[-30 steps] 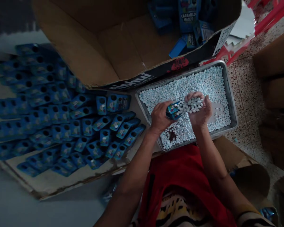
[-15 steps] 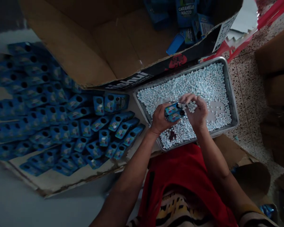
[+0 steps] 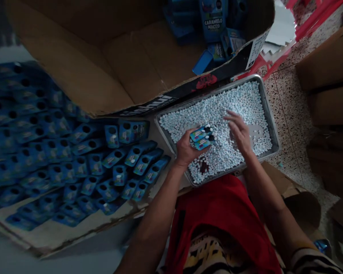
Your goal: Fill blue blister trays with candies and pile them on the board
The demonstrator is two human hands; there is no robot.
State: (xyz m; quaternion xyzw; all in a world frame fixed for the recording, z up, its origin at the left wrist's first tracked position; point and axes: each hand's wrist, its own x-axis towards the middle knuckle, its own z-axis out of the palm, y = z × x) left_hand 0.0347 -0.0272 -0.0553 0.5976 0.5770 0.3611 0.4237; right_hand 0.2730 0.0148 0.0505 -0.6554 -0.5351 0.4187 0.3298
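Observation:
Two small blue candy boxes (image 3: 200,137) lie side by side in my left hand (image 3: 185,148), which is closed around them. White candies sit at the dark openings on their right ends. My right hand (image 3: 240,131) is a little to the right, fingers stretched out and apart, with nothing seen in it. Both hands are over a metal tray (image 3: 275,142) filled with small white and pale-blue candies (image 3: 217,101). A dark red patch (image 3: 204,166) shows among the candies near the tray's lower left corner.
Many blue boxes with round dark holes (image 3: 82,165) stand in rows on the table (image 3: 57,239) to the left. A large open carton (image 3: 117,87) with more blue boxes (image 3: 213,23) stands behind the tray. Brown cartons (image 3: 328,68) are on the right.
My right hand has moved away from the box openings, and the candies it held are out of it. White candies now lie on the box ends. The whole view has shifted slightly.

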